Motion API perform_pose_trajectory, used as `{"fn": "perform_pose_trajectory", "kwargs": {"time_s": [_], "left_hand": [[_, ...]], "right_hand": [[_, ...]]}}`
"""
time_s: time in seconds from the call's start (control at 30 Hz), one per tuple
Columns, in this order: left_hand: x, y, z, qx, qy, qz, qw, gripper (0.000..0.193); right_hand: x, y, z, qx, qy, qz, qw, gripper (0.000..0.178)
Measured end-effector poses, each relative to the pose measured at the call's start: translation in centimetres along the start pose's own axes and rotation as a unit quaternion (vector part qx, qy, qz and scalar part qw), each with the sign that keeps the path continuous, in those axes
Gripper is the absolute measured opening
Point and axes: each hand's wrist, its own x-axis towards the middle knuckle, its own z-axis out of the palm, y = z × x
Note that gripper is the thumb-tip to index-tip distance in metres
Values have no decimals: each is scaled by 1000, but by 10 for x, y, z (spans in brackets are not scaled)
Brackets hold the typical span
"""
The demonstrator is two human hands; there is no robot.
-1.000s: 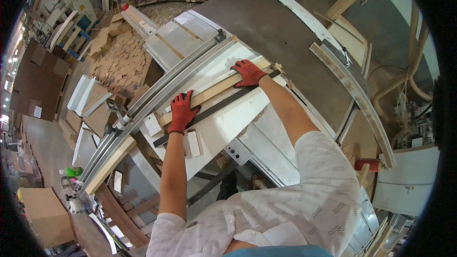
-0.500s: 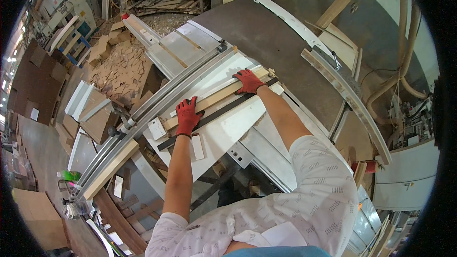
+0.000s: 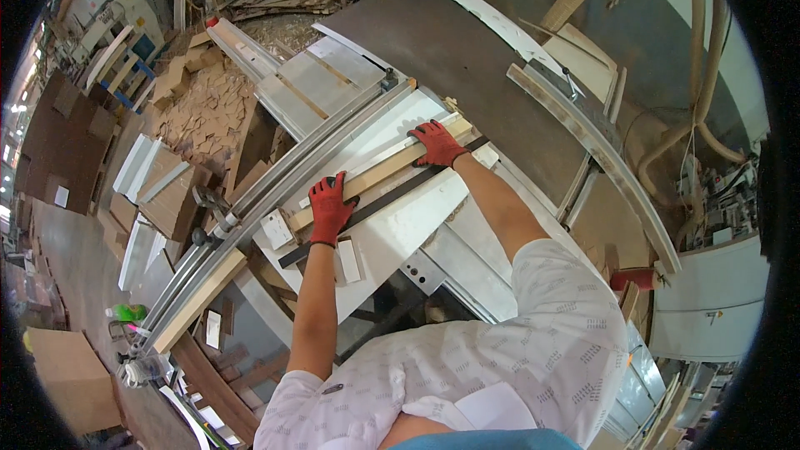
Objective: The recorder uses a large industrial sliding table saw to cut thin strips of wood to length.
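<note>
A pale wooden strip (image 3: 379, 178) lies slantwise across a white board (image 3: 408, 215) on a metal sliding table. My left hand (image 3: 331, 210), in a red glove, is closed over the strip's near left part, thumb on the side toward me. Farther right, my right hand (image 3: 438, 147), gloved likewise, is closed over the strip near its far end, fingers somewhat spread. A black bar (image 3: 385, 200) runs along the near side of the strip. Beside my left hand sits a white block (image 3: 277, 228) at the strip's left end. The undersides of both hands are hidden.
A dark tabletop (image 3: 442, 42) spreads beyond the board at the far right. Metal rails (image 3: 283, 175) with a clamp (image 3: 213, 207) border the board on the left. Cardboard scraps (image 3: 204, 117) and cartons lie past them. A long beam (image 3: 596, 167) stands along the right.
The dark tabletop has shifted up and left relative to the board and my hands. Both hands keep their places on the strip. My feet, visible earlier, are now mostly hidden below my shirt.
</note>
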Motion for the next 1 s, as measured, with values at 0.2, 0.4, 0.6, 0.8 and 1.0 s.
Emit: {"fn": "perform_pose_trajectory", "kwargs": {"time_s": [0.2, 0.4, 0.6, 0.8, 1.0], "left_hand": [[2, 1, -2, 6, -5, 3, 1000, 81], [4, -4, -8, -8, -25, 6, 1000, 82], [43, 29, -18, -144, 25, 36, 989, 65], [113, 99, -27, -297, -46, 84, 950, 56], [131, 124, -86, -375, -266, 160, 874, 44]], "right_hand": [[-16, -7, -3, 44, 88, 16, 995, 82], [-32, 44, -2, -18, 220, 395, 892, 61], [-25, 122, 17, 117, 67, 457, 879, 65], [-47, 154, 9, 340, 225, 430, 805, 57], [-96, 44, -115, 706, 342, 233, 575, 16]]}}
